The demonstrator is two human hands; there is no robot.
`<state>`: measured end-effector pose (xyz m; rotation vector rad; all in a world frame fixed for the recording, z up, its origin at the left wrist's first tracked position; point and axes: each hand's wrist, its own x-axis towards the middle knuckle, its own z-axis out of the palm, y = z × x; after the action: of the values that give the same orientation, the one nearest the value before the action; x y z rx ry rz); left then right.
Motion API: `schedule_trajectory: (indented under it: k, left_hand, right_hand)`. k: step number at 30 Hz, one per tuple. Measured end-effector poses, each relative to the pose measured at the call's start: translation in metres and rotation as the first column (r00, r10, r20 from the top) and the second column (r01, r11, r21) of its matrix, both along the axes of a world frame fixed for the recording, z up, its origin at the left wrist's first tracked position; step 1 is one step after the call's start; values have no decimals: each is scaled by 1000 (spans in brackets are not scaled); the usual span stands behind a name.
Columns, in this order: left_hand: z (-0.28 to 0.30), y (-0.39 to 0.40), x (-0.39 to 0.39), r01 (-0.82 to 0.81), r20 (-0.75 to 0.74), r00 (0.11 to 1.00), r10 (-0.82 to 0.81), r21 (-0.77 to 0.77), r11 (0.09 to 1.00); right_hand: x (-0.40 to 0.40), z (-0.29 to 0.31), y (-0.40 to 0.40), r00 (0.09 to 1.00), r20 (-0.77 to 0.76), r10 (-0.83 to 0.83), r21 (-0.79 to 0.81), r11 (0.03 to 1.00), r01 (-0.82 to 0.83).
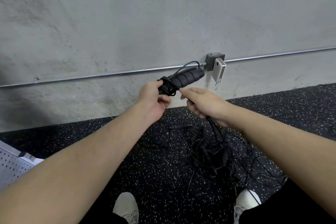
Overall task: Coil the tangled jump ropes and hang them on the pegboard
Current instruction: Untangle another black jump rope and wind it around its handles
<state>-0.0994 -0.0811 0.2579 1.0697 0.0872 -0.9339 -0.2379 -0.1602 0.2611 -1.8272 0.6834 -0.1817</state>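
At chest height before the wall (127, 14), two black handles (183, 78) are held together by the left hand (152, 100), fingers curled round their lower ends, cord (169, 87) wound over them there. A strand is pinched by the right hand (203, 103), forefinger pointed at the wraps; it drops to the tangle (214, 152) on the speckled floor (145, 169), where probably three more handles are seen. Pegboard (11, 165) is at lower left. A charger (219, 71) is plugged into the wall box.
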Motion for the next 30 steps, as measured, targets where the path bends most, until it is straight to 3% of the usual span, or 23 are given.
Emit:
schedule_trajectory:
  k: [8,14,19,25,30]
  left_hand:
    - [-1,6,2,112,-256,955,-147,-146,983]
    - [-4,7,-4,131,-289,940,-181,-185,974]
    - [-3,5,-3,186,-319,912,-257,-236,954]
    - [3,10,0,324,-237,906,-350,-140,936]
    - [11,12,-14,334,95,934,-344,102,937]
  right_hand:
    - [-6,-1,-16,987,142,-73,140,989,53]
    - [-4,-8,-20,975,179,-131,345,937,62]
    - [-5,-2,-24,980,197,-3,368,927,-71]
    - [-9,-4,-22,976,210,-52,280,960,-9]
    - [-3,-11,-25,971,187,-148,337,938,78]
